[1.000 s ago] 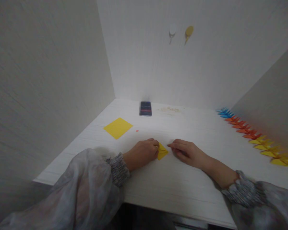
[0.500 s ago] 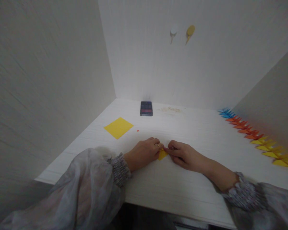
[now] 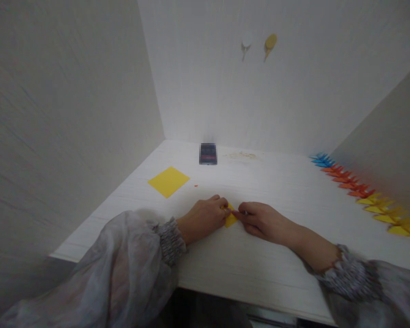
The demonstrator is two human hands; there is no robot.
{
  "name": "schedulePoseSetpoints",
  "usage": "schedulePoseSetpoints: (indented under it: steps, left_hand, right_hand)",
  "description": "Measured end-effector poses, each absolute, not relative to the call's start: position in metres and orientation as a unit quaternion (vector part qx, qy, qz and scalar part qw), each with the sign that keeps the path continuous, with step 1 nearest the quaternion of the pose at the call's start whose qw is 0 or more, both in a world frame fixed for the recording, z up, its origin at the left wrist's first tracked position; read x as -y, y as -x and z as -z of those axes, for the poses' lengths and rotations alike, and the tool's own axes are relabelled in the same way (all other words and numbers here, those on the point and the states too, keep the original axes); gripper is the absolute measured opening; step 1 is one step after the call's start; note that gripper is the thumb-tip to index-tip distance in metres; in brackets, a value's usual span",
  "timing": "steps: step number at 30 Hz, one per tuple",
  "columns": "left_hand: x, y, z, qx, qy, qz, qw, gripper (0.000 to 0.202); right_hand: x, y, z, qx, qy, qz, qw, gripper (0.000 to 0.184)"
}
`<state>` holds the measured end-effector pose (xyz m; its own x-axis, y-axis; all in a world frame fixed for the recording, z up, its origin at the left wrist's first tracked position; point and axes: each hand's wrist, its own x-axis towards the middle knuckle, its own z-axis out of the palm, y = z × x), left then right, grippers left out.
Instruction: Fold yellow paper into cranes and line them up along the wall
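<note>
A small folded piece of yellow paper (image 3: 230,219) lies on the white table (image 3: 259,264) between my two hands. My left hand (image 3: 205,217) rests on its left side with curled fingers pressing it down. My right hand (image 3: 259,219) meets it from the right, fingertips pinched on the paper's edge. Most of the paper is hidden under the fingers. Both wrists wear grey gathered sleeves.
A flat yellow paper square (image 3: 168,181) lies to the left, farther back. A small dark box (image 3: 208,153) stands near the back wall. A row of folded blue, orange and yellow paper pieces (image 3: 362,196) runs along the right wall. Walls close in on three sides.
My right hand has slid left until its fingertips reached the yellow paper and closed on it. My left hand has stayed on the paper.
</note>
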<state>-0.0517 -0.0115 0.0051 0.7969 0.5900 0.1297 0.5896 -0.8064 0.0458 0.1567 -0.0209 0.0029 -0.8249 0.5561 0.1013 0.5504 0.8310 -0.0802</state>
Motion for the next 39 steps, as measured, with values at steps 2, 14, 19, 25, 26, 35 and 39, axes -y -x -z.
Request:
schedulePoseSetpoints:
  steps: [2, 14, 19, 25, 26, 35, 39]
  left_hand:
    - [0.012, 0.051, -0.006, -0.313, -0.947, -0.066, -0.001, 0.025]
    - [0.013, 0.047, -0.006, -0.308, -0.947, -0.085, -0.019, 0.029]
    - [0.01, 0.046, -0.007, -0.306, -0.947, -0.097, -0.005, 0.034]
    - [0.005, 0.046, -0.006, -0.296, -0.949, -0.108, 0.0, 0.028]
    - [0.005, 0.046, -0.005, -0.297, -0.949, -0.109, 0.002, 0.026]
    - [0.003, 0.045, -0.007, -0.314, -0.943, -0.111, 0.022, 0.024]
    - [0.002, 0.047, -0.004, -0.307, -0.945, -0.113, 0.025, 0.024]
  right_hand:
    - [0.021, -0.156, -0.003, 0.955, 0.29, -0.018, 0.06, 0.032]
    - [0.021, -0.164, -0.011, 0.959, 0.278, -0.026, 0.045, 0.032]
    - [0.019, -0.169, -0.009, 0.952, 0.285, -0.079, 0.083, 0.026]
    - [0.02, -0.163, -0.005, 0.936, 0.309, -0.101, 0.132, 0.03]
    - [0.021, -0.16, -0.004, 0.936, 0.315, -0.092, 0.124, 0.031]
    - [0.023, -0.145, -0.004, 0.947, 0.317, 0.027, 0.044, 0.026]
    - [0.023, -0.15, -0.005, 0.951, 0.304, 0.028, 0.045, 0.025]
